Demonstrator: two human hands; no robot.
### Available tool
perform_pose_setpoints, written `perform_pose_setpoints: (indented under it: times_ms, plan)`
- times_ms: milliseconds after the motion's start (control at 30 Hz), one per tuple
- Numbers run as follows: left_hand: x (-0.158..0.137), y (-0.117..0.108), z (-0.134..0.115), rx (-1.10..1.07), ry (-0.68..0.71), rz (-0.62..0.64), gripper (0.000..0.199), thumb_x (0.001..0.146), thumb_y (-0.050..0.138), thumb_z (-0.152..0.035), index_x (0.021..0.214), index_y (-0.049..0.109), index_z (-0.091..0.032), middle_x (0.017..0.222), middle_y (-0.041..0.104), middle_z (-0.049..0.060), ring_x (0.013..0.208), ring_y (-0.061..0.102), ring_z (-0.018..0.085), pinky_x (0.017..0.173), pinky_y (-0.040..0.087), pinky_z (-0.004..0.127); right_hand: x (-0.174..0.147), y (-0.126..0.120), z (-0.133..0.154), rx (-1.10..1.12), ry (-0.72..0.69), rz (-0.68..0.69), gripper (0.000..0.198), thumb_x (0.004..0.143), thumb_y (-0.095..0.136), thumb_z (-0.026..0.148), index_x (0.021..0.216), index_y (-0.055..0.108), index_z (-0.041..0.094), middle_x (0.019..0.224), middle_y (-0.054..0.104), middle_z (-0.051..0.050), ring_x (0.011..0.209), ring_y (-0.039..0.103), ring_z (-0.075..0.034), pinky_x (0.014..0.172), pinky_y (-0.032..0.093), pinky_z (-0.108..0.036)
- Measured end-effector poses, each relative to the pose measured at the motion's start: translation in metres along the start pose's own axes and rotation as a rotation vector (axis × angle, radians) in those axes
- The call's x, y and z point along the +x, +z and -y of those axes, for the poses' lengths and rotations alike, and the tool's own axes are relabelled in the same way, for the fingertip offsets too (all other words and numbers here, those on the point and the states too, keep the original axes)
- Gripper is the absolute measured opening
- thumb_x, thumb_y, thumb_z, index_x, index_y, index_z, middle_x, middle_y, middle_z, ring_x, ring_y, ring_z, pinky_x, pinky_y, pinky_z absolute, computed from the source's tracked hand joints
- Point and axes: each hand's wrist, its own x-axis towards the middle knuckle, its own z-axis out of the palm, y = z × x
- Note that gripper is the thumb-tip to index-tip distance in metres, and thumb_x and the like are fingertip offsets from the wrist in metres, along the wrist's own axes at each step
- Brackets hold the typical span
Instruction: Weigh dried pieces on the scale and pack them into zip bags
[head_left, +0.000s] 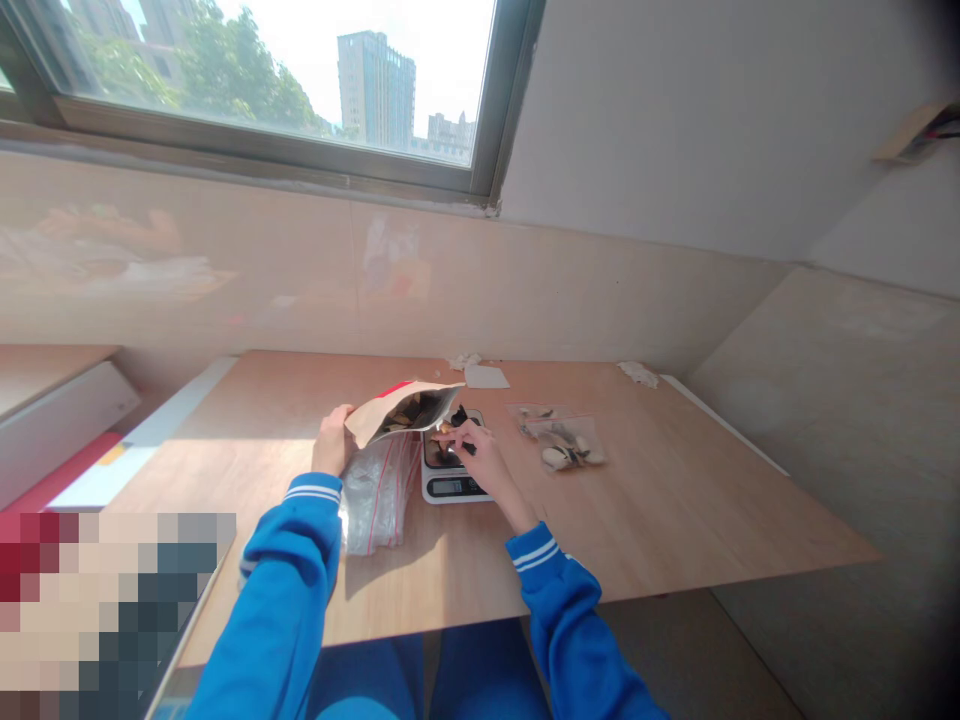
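Observation:
My left hand [331, 440] grips the lower end of a kraft paper pouch [373, 413], tilted with its mouth open to the right. Dark and tan dried slices [412, 412] show inside it. Over a white kitchen scale [433, 492], my right hand [478, 447] has its fingers closed around some dried pieces [444, 436]; their exact kind is too small to make out. More dark pieces lie on the scale's pan, partly hidden by the hand. A stack of clear zip bags [377, 497] with red seal lines lies left of the scale, below the pouch.
Filled clear zip bags [571, 446] of dried slices lie right of the scale. A white card [487, 377] and crumpled tissue [465, 360] sit at the table's [675, 530] back edge, with another crumpled tissue [638, 374] farther right. The wall and window stand behind.

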Motion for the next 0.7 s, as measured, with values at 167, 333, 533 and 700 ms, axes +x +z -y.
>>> perform_pose_setpoints:
  times_ms: [167,333,533,700]
  plan:
    - [0.000,0.000,0.000,-0.001,0.008,0.001,0.041,0.069,0.047,-0.014,0.108,0.057,-0.018,0.110,0.064,0.011,0.102,0.056,0.027,0.090,0.046,0.041,-0.008,0.006,-0.005,-0.325,-0.069,0.033,0.018,0.083,0.049,0.007,0.075,0.056,0.022,0.092,0.068,-0.006,0.094,0.058,-0.023,0.090,0.041,-0.042]
    - [0.000,0.000,0.001,0.000,0.002,0.004,0.041,0.070,0.046,-0.013,0.109,0.058,-0.017,0.110,0.064,0.011,0.103,0.056,0.027,0.091,0.046,0.041,-0.018,0.000,-0.005,-0.368,-0.123,0.018,0.024,0.081,0.045,0.003,0.087,0.060,0.021,0.111,0.065,-0.008,0.106,0.055,-0.024,0.092,0.040,-0.043]
    - [0.001,0.000,0.000,0.005,-0.018,0.009,0.042,0.069,0.046,-0.013,0.109,0.058,-0.018,0.111,0.064,0.010,0.103,0.056,0.027,0.090,0.046,0.041,-0.013,-0.015,0.036,-0.174,-0.173,-0.211,0.020,0.082,0.043,0.006,0.079,0.057,0.020,0.111,0.062,-0.010,0.107,0.055,-0.023,0.092,0.042,-0.041]
    - [0.001,0.000,0.000,0.007,-0.027,0.018,0.042,0.071,0.045,-0.015,0.110,0.059,-0.018,0.111,0.064,0.009,0.103,0.056,0.026,0.089,0.046,0.040,-0.001,-0.028,0.089,0.011,-0.218,-0.118,0.024,0.089,0.041,0.011,0.087,0.062,0.022,0.103,0.064,-0.006,0.101,0.060,-0.018,0.088,0.048,-0.032]
